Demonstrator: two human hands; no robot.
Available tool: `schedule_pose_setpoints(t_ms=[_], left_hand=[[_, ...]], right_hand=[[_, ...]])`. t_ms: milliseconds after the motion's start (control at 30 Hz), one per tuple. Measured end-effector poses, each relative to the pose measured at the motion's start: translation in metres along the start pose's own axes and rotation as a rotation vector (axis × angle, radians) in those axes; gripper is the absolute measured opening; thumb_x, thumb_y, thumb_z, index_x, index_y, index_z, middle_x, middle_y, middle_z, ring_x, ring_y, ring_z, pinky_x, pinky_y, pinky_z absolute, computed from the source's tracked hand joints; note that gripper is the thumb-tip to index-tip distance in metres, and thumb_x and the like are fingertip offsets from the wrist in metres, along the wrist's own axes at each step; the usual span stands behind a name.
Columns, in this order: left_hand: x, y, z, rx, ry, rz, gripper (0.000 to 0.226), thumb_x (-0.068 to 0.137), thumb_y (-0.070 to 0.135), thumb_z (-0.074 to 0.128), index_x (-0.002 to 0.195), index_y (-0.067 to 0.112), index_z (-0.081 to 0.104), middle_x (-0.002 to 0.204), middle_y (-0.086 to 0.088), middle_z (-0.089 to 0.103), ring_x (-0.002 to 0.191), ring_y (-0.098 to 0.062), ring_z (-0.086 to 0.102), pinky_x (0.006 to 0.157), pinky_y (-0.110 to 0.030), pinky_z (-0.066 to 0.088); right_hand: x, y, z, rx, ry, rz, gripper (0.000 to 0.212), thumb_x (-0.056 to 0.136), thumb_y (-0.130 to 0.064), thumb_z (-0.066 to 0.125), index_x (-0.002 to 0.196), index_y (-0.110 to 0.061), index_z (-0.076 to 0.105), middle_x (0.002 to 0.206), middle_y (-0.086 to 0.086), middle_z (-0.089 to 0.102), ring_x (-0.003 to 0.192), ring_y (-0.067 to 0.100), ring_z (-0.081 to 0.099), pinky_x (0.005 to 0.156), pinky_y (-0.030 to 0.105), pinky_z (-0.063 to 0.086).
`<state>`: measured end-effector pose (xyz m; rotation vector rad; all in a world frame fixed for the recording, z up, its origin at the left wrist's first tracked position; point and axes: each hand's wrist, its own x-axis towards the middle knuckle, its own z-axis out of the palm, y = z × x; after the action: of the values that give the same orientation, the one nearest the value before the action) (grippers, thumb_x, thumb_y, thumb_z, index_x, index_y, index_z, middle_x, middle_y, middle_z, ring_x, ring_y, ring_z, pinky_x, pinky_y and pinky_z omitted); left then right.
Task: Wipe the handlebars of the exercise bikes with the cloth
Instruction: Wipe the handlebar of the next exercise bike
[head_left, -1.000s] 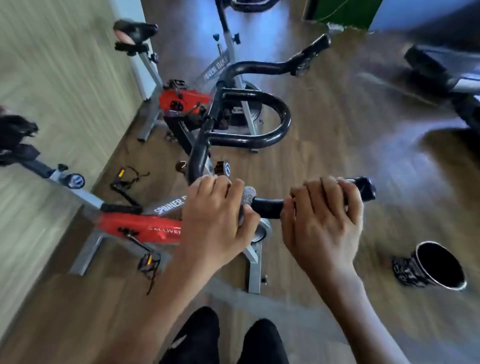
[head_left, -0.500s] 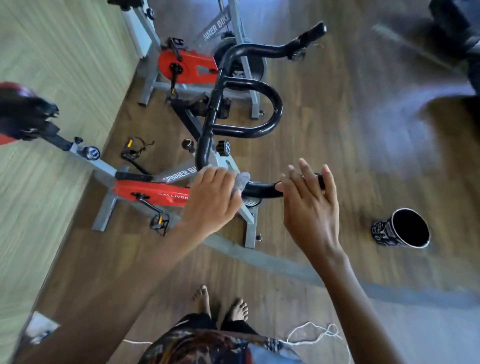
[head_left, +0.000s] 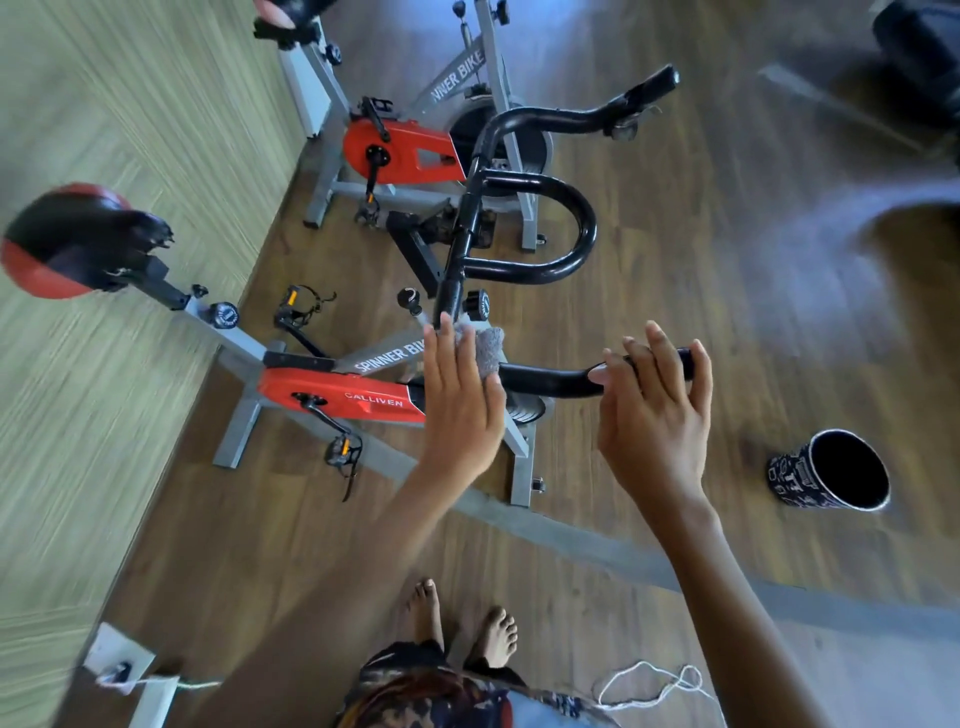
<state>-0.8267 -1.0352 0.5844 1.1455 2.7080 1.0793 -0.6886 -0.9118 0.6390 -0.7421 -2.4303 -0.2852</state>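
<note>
The left grip (head_left: 462, 410) lies flat, fingers straight, and presses the grey cloth (head_left: 490, 349) on the handlebar (head_left: 545, 380) of the near bike (head_left: 337, 396). The cloth sits at the bend where the near horn meets the crossbar, and a fold of it shows to the right of the fingers. Whether the thumb pinches the cloth is hidden under the palm.

The right grip (head_left: 655, 421) is released and hovers over the end of the same horn. Its fingers are spread and only slightly bent, not wrapped round the bar, and the thumb tip lies against the bar. A bare stretch of black bar shows between the two grips.

Beyond the cloth the crossbar runs away from the person, past the loop (head_left: 584, 228), to the far horn (head_left: 649, 88).

The near bike has a grey frame, a red cover marked CALLIVEN and a red and black saddle (head_left: 62, 241) at the left. A second bike (head_left: 400, 150) of the same kind stands just behind it, along the wall (head_left: 104, 104).

On the wooden floor (head_left: 727, 291), to the right of the right grip and well apart from the bikes, lies a black cup (head_left: 831, 470), mouth toward the camera. The person's bare feet (head_left: 496, 636) stand below the grips. A white cord (head_left: 649, 686) lies by them, and a socket (head_left: 117, 660) sits low on the wall at the lower left.
</note>
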Motion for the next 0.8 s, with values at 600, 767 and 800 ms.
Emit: schedule_pose_setpoints(t_ms=[600,767,800], left_hand=[[0.064,-0.007,-0.019,-0.028,-0.24,-0.25,0.062,0.104,0.021,0.029,0.152,0.004,-0.007,0.158,-0.022,-0.015,0.146,-0.038,-0.012,0.118,-0.043,-0.002],[0.113,-0.013,-0.029,0.033,-0.355,-0.248,0.062,0.105,0.026,0.027,0.153,0.011,-0.008,0.161,-0.017,-0.009,0.148,-0.036,0.002,0.119,-0.047,0.011],[0.105,-0.014,-0.028,0.029,-0.339,-0.242,0.061,0.104,0.026,0.027,0.153,0.01,-0.007,0.161,-0.017,-0.009,0.148,-0.036,0.001,0.119,-0.046,0.01]], right_hand=[[0.0,-0.007,-0.001,-0.012,-0.022,0.046,0.024,0.096,-0.011,0.045,0.104,-0.005,0.067,0.114,0.011,0.065,0.134,0.027,0.045,0.117,0.05,0.019],[0.0,-0.008,-0.002,-0.008,-0.021,0.047,0.025,0.097,-0.012,0.044,0.104,-0.005,0.068,0.113,0.01,0.066,0.134,0.027,0.045,0.117,0.051,0.02],[0.0,-0.007,-0.002,-0.006,-0.027,0.045,0.025,0.097,-0.012,0.044,0.104,-0.005,0.068,0.114,0.01,0.066,0.134,0.027,0.045,0.117,0.052,0.02]])
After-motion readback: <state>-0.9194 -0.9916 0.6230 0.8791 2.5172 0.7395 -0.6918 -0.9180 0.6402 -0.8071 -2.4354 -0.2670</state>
